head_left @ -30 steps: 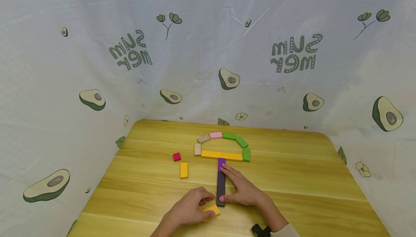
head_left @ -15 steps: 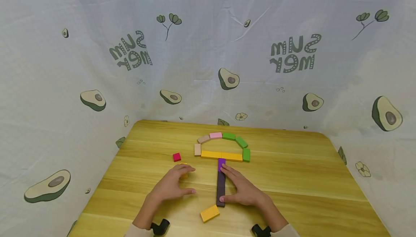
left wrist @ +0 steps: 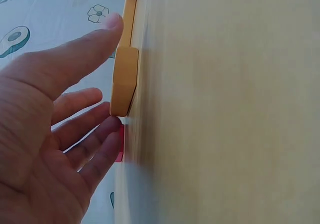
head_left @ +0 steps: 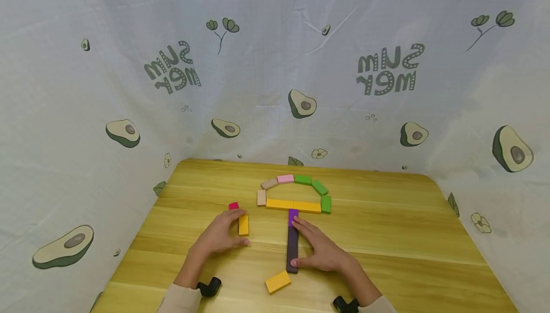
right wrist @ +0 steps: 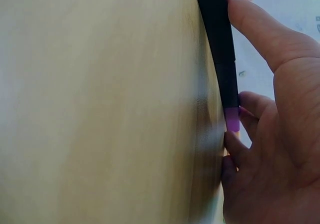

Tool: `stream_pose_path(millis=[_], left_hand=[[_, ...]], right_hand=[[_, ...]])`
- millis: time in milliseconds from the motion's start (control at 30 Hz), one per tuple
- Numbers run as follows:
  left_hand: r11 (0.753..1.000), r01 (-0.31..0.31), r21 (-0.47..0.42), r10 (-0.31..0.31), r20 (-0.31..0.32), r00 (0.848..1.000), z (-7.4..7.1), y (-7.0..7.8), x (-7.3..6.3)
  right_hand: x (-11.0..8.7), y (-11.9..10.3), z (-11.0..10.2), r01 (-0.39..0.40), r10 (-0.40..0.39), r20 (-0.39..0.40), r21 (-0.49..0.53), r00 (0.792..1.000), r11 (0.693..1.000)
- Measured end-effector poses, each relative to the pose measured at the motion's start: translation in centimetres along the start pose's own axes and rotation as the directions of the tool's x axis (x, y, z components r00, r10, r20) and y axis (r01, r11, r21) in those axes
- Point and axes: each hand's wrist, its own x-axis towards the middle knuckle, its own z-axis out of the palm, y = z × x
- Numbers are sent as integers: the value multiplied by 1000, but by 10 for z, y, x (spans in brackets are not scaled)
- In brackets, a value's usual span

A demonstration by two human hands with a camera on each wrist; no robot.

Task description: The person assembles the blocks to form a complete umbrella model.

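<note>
In the head view my left hand [head_left: 218,233] is beside a yellow block [head_left: 243,225] lying flat on the table. Its index finger is past the block's far end and its thumb near the close end, with a gap visible at the thumb. Behind those fingers a red block [head_left: 233,205] is partly hidden; the left wrist view shows it beyond the fingertips. My right hand [head_left: 323,248] rests with fingers extended along a straight column: its fingertips touch the purple block [head_left: 293,214], its thumb the dark blocks [head_left: 292,241]. A second yellow block [head_left: 278,282] lies askew between the hands.
Beyond the column, two yellow blocks [head_left: 307,207] form a bar. Above it curves an arch of tan [head_left: 261,198], pink [head_left: 285,178] and green blocks [head_left: 302,180]. A patterned cloth [head_left: 275,65] stands around the wooden table [head_left: 386,217].
My left hand has let go of the askew yellow block near the front edge and moved away to the other yellow block at the left. The right hand stays on the column.
</note>
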Motion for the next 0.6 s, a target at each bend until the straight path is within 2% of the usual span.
stream_pose_path(millis=[100, 600], left_hand=[[1000, 3, -14, -3, 15, 1000, -1, -2, 2], [999, -6, -39, 5, -13, 1000, 2, -12, 10]], right_hand=[[0, 1, 0, -1, 1, 0, -1, 1000, 1000], [0, 1, 0, -2, 2, 1, -3, 1000, 1000]])
